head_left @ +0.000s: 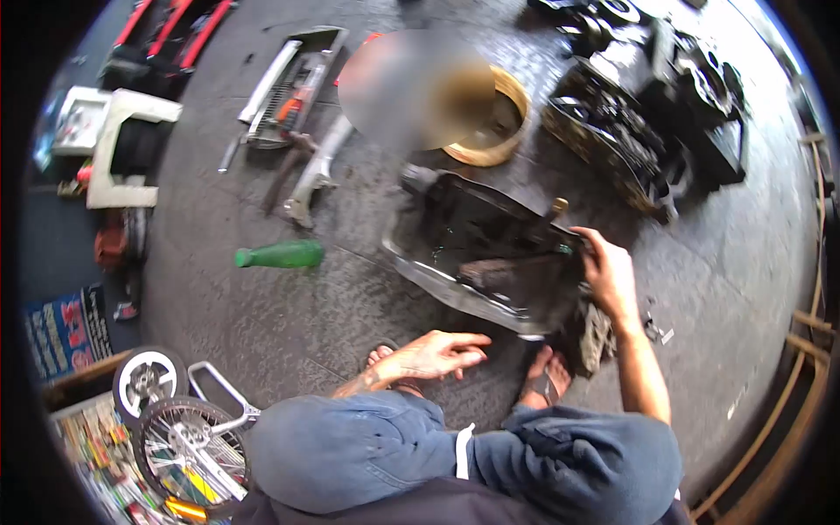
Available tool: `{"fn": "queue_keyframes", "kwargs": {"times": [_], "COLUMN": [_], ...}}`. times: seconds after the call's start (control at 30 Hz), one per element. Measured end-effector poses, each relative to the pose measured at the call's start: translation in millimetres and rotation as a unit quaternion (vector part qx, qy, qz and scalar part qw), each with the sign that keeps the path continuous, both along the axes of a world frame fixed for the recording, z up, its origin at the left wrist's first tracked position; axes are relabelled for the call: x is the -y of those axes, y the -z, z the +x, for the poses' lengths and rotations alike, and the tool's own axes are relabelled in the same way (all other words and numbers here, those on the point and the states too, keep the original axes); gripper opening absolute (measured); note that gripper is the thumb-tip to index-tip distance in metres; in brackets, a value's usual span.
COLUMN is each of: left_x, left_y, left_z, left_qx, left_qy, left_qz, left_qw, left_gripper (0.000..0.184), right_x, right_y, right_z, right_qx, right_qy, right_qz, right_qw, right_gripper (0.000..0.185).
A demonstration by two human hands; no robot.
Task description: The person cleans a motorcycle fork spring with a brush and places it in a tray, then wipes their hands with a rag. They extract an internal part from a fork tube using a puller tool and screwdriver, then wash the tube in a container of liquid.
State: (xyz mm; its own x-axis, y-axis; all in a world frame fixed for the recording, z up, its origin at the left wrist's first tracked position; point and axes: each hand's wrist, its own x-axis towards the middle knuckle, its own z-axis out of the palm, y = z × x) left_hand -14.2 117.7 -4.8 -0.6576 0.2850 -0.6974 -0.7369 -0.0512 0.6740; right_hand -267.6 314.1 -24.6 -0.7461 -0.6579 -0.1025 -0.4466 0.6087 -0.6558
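A dark metal pan (437, 284), much like an engine oil pan, sits tilted in front of my feet. Its inside looks wet, and a brownish lump (503, 273) lies in it. My right hand (610, 273) is closed around the pan's right edge. Short of the near rim, my left hand (442, 353) hovers with its fingers stretched out and nothing in them. A green glass bottle (280, 255) lies on its side to the left of the pan. Beside my right foot is a rough, dirty grey piece (597, 339), partly behind my right forearm.
A yellowish round basin (516, 140) stands beyond the pan, next to a blurred patch. Greasy engine parts (604, 131) sit at the upper right. A tray of tools (297, 96) and metal bars (311, 179) lie upper left. Small wheels (192, 446) rest at lower left.
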Motion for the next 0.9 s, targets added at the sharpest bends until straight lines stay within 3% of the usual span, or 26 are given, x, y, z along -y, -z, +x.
{"fn": "queue_keyframes", "kwargs": {"times": [0.03, 0.13, 0.2, 0.27, 0.3, 0.33, 0.4, 0.47, 0.5, 0.53, 0.57, 0.6, 0.63, 0.67, 0.7, 0.8, 0.9], "left_x": [10, 68, 115, 177, 208, 234, 271, 304, 309, 310, 325, 350, 353, 364, 374, 386, 390], "left_y": [-2, -33, -34, -13, 4, 17, 38, 65, 58, 61, 75, 107, 107, 123, 130, 141, 147], "left_z": [-8, -46, -77, -108, -121, -134, -148, -159, -168, -174, -181, -178, -181, -182, -183, -186, -187], "left_qx": [-0.051, -0.126, -0.177, -0.273, -0.269, -0.248, -0.214, -0.168, -0.092, -0.075, -0.060, -0.130, -0.164, -0.137, -0.100, -0.049, -0.045], "left_qy": [0.033, -0.142, -0.246, -0.189, -0.182, -0.169, -0.069, -0.022, 0.025, 0.020, 0.038, 0.004, -0.015, -0.026, -0.067, -0.043, -0.068], "left_qz": [-0.019, -0.099, -0.231, -0.493, -0.576, -0.615, -0.740, -0.790, -0.778, -0.784, -0.766, -0.746, -0.707, -0.731, -0.707, -0.740, -0.755], "left_qw": [0.998, 0.977, 0.925, 0.804, 0.751, 0.729, 0.633, 0.589, 0.621, 0.615, 0.639, 0.654, 0.687, 0.668, 0.697, 0.669, 0.650], "left_gripper": [0.042, 0.031, 0.025, 0.026, 0.030, 0.034, 0.045, 0.054, 0.061, 0.061, 0.057, 0.049, 0.044, 0.041, 0.042, 0.058, 0.060], "right_x": [2, 10, 16, 19, 21, 19, 9, -2, -11, -18, -35, -51, -63, -73, -83, -108, -131], "right_y": [0, 1, -5, -1, 3, 8, 8, -4, 0, -11, -18, -19, -19, -16, -11, -5, -7], "right_z": [-18, -64, -85, -102, -105, -107, -108, -89, -76, -57, -38, -21, 1, 20, 39, 80, 92], "right_qx": [0.014, -0.029, -0.040, -0.043, -0.045, -0.038, -0.031, 0.060, 0.049, 0.016, 0.022, 0.023, 0.052, 0.084, 0.104, 0.153, 0.109], "right_qy": [-0.009, -0.056, -0.067, -0.082, -0.081, -0.069, -0.039, 0.123, 0.181, 0.261, 0.288, 0.313, 0.327, 0.337, 0.365, 0.443, 0.500], "right_qz": [0.015, 0.034, 0.037, 0.022, 0.022, 0.000, -0.013, -0.077, -0.179, -0.207, -0.199, -0.196, -0.203, -0.215, -0.206, -0.228, -0.242], "right_qw": [1.000, 0.997, 0.996, 0.995, 0.995, 0.997, 0.999, 0.988, 0.966, 0.943, 0.936, 0.929, 0.921, 0.913, 0.902, 0.853, 0.824], "right_gripper": [0.034, 0.030, 0.024, 0.024, 0.024, 0.025, 0.026, 0.028, 0.030, 0.026, 0.025, 0.023, 0.022, 0.022, 0.023, 0.025, 0.023]}}
